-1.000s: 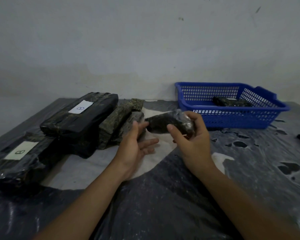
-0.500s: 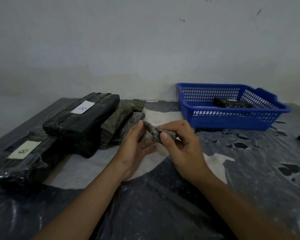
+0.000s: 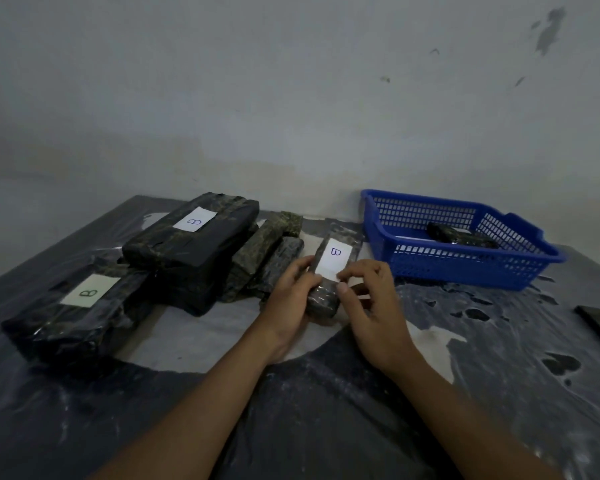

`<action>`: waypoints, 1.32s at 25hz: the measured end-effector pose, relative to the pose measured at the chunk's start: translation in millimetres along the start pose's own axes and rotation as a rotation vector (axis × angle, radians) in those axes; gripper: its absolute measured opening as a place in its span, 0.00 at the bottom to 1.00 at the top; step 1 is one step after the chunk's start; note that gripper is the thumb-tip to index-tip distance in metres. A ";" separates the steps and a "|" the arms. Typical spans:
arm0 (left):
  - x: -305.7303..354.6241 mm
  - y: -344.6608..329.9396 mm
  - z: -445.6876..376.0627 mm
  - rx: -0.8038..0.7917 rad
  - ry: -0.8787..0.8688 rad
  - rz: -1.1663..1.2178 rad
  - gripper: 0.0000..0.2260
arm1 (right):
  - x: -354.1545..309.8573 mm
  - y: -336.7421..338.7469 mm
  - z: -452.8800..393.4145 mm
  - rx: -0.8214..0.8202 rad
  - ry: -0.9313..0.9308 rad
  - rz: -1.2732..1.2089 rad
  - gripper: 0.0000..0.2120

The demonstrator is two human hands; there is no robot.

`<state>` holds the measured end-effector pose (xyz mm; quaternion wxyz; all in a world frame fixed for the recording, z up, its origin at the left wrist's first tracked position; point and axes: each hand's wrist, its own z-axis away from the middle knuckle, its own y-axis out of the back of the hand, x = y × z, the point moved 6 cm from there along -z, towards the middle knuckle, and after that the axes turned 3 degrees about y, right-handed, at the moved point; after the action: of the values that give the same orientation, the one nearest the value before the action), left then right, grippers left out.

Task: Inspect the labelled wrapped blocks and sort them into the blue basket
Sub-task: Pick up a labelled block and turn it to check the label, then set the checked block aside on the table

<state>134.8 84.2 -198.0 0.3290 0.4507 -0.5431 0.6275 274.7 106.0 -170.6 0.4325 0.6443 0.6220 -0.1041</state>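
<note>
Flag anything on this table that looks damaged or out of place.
The dark table covering is torn: holes near the right edge and a large pale gap under the hands. The wrapped blocks and blue basket look normal.

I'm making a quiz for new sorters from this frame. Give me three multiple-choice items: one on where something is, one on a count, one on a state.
1. Where is the basket?
A. far right of the table, by the wall
B. on the big blocks
C. under the table

2. How many white labels marked B show?
A. one
B. three
C. five

3. What is happening with the small block?
A. it lies in the basket
B. both hands hold it, label up
C. it lies untouched on the table

Answers:
1. A: it stands at the table's far right edge near the wall.
2. B: one on the near big block, one on the far big block, one on the small block.
3. B: the left hand grips its side and the right hand pinches it at the label.
</note>
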 end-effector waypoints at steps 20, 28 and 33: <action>-29.4 -35.6 38.7 -0.308 -0.146 -1.585 0.28 | 41.4 223.7 99.5 0.218 -0.539 0.700 0.28; -28.4 -35.1 40.1 -0.310 -0.177 -1.580 0.24 | 86.2 293.8 125.3 0.194 -0.657 1.004 0.26; -27.1 -39.1 41.4 -0.292 -0.175 -1.579 0.20 | 95.2 294.9 128.9 0.181 -0.689 1.011 0.27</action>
<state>189.0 53.3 -207.8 0.6869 0.7015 -0.1647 0.0951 609.2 128.9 -186.3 0.5479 0.8229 0.0529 -0.1407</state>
